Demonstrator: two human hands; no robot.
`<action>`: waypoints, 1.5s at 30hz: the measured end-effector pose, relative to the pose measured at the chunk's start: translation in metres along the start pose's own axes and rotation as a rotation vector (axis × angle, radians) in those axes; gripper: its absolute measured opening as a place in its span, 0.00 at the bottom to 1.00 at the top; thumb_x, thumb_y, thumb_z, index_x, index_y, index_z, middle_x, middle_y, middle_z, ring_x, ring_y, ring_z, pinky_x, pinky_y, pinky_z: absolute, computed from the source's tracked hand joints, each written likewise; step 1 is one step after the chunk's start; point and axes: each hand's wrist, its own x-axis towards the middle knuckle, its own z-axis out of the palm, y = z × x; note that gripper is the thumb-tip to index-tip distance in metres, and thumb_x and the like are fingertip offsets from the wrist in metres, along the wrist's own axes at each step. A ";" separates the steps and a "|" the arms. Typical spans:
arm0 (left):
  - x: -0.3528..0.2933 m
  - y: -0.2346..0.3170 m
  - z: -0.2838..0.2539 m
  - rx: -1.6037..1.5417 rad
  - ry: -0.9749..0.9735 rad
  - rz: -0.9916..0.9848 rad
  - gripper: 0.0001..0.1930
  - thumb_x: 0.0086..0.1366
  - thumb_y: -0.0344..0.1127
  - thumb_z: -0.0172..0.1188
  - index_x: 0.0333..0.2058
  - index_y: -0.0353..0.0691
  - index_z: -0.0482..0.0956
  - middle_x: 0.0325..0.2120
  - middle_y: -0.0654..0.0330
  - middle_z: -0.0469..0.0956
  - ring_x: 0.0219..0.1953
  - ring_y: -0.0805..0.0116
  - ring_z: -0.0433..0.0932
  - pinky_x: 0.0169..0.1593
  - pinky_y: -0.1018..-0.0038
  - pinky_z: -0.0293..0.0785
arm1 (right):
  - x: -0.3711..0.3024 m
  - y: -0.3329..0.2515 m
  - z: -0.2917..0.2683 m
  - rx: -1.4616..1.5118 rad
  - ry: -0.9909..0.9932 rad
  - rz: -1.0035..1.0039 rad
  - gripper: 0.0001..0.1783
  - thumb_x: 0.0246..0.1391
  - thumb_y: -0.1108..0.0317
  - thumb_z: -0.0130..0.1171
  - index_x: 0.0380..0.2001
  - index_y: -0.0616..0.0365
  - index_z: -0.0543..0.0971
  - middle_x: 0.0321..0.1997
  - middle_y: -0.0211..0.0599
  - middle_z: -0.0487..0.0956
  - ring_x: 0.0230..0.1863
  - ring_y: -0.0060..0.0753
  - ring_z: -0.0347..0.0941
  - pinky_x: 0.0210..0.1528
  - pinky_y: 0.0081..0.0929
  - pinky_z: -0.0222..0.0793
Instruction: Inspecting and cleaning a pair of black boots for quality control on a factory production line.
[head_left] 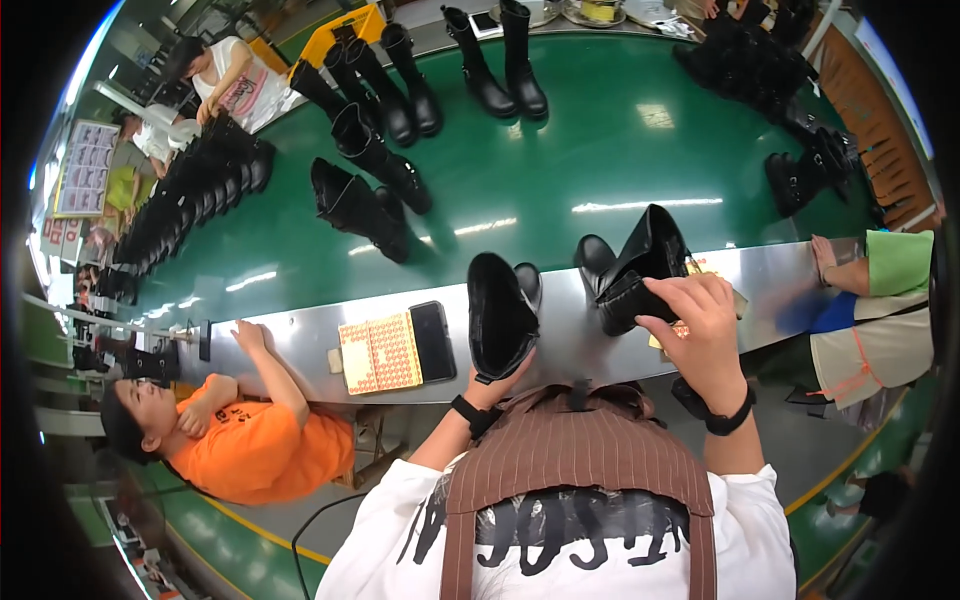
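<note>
Head view shows the left hand [497,380] gripping a black boot [500,312] by its shaft on the steel ledge [300,345], the right hand [700,325] clamped on a second boot [635,265]. Nearby lie a phone [433,341] and patterned notebook [378,353].

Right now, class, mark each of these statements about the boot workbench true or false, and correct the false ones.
1. The left hand holds a black leather boot from below. True.
2. The right hand rests on a red shoe. False: it grips a second black boot.
3. A dark flat phone lies beside an orange patterned notebook. True.
4. The conveyor belt is blue. False: it is green.
</note>
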 end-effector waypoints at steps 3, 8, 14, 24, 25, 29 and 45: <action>-0.003 0.002 -0.009 -0.228 -0.175 -0.324 0.30 0.51 0.40 0.73 0.51 0.36 0.74 0.46 0.55 0.78 0.49 0.64 0.77 0.53 0.70 0.72 | 0.005 -0.014 -0.003 0.423 -0.127 0.120 0.22 0.45 0.72 0.68 0.46 0.58 0.79 0.35 0.35 0.80 0.36 0.31 0.75 0.40 0.29 0.71; -0.011 0.034 -0.044 -0.158 -0.167 0.014 0.59 0.42 0.47 0.79 0.66 0.38 0.48 0.63 0.48 0.59 0.62 0.56 0.64 0.63 0.64 0.62 | 0.013 -0.020 0.039 0.877 -0.426 0.202 0.30 0.51 0.78 0.61 0.59 0.57 0.70 0.42 0.37 0.79 0.37 0.25 0.76 0.42 0.22 0.74; -0.008 0.135 -0.089 -0.001 0.249 0.516 0.64 0.32 0.53 0.81 0.65 0.40 0.51 0.63 0.49 0.57 0.65 0.49 0.58 0.67 0.57 0.54 | 0.024 -0.016 0.117 0.779 -0.432 0.025 0.39 0.49 0.69 0.64 0.64 0.59 0.60 0.51 0.47 0.73 0.53 0.46 0.68 0.57 0.38 0.64; -0.006 0.188 -0.083 0.890 -0.404 0.281 0.20 0.39 0.21 0.62 0.34 0.47 0.86 0.25 0.61 0.66 0.42 0.59 0.70 0.67 0.48 0.54 | 0.037 -0.012 0.170 0.809 -0.351 0.336 0.12 0.60 0.70 0.50 0.46 0.62 0.73 0.35 0.57 0.78 0.41 0.62 0.73 0.40 0.44 0.68; -0.007 0.186 -0.086 0.876 -0.402 0.260 0.20 0.35 0.21 0.60 0.29 0.49 0.88 0.24 0.62 0.65 0.42 0.59 0.70 0.68 0.46 0.50 | 0.038 -0.011 0.173 0.817 -0.361 0.336 0.12 0.60 0.70 0.50 0.46 0.62 0.73 0.35 0.57 0.78 0.41 0.62 0.73 0.40 0.44 0.68; -0.014 0.182 -0.095 0.878 -0.407 0.239 0.19 0.36 0.19 0.59 0.27 0.49 0.88 0.24 0.63 0.65 0.43 0.60 0.70 0.68 0.46 0.49 | 0.040 -0.011 0.179 0.933 -0.297 0.319 0.11 0.61 0.70 0.51 0.46 0.62 0.73 0.37 0.56 0.79 0.42 0.62 0.73 0.41 0.42 0.68; -0.016 0.182 -0.093 0.947 -0.411 0.214 0.16 0.38 0.21 0.59 0.24 0.49 0.87 0.24 0.64 0.66 0.48 0.60 0.71 0.69 0.46 0.46 | 0.039 -0.008 0.186 1.028 -0.334 0.438 0.11 0.62 0.70 0.53 0.46 0.62 0.74 0.36 0.44 0.80 0.36 0.36 0.75 0.45 0.28 0.69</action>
